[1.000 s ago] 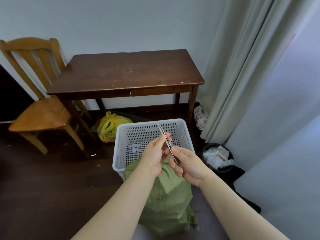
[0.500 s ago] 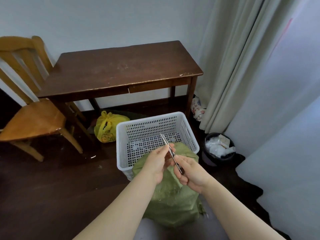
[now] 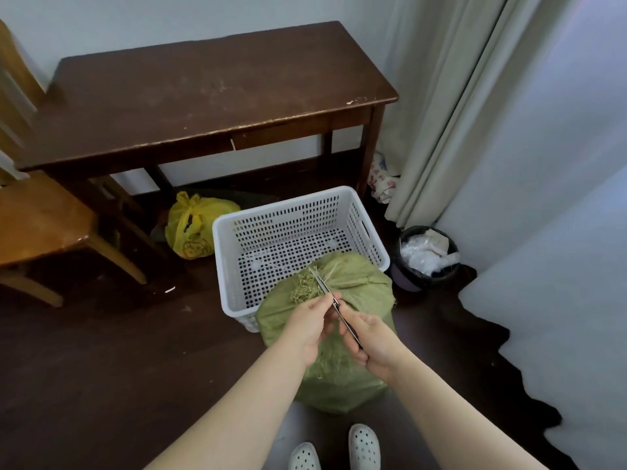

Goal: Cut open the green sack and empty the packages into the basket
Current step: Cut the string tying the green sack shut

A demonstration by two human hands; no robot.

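Both hands meet over the sack, low centre of view; right hand has its fingers curled round the dark handle of a slim knife, gripping it; left hand pinches the same tool further up, thumb and fingertips closed on it where handle meets blade; the thin metal blade points up and away, tilted left, its tip over the sack's top; whether the tip touches the fabric cannot be told. Green sack stands on the dark floor directly in front of the person, full and bulging, woven fabric; its upper end leans against the near right corner of the basket and overlaps the rim there; a tuft of frayed threads sits at the top, just beside the blade. White basket, perforated plastic, rests on the floor beyond the sack; the perforated bottom shows through. Behind it a dark wooden table against the wall; a wooden chair at left; a knotted yellow bag under the table, just beside the basket's left wall. To the right, a dark waste bin holding crumpled white paper, near the foot of a pale curtain. Two white perforated shoes at the bottom edge.
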